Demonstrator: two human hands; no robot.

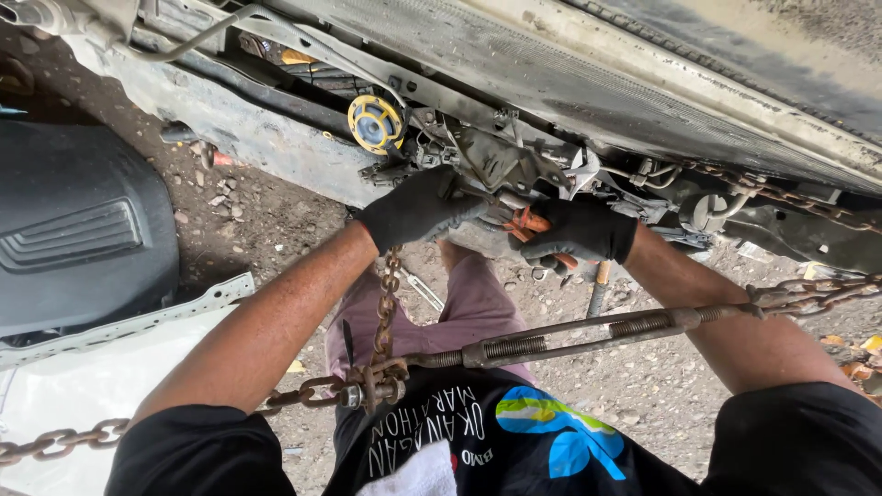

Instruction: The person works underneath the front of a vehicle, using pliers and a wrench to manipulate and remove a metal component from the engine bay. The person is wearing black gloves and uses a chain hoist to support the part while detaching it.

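Both my hands wear black gloves and work at the open front of a vehicle. My left hand (418, 209) presses on a grey metal bracket (491, 161) below a round yellow horn (375, 123). My right hand (577, 232) is closed around an orange-handled tool (525, 223), whose tip is hidden between the two gloves. A rusty chain (386, 312) with a turnbuckle rod (570, 335) stretches across in front of my body, under both forearms.
A dark plastic panel (78, 230) lies on the dirt at the left, with a white sheet (83, 367) below it. The vehicle's radiator (588, 64) spans the top. Another rusty chain (790, 195) hangs at the right. A wooden-handled tool (599, 287) lies on the ground.
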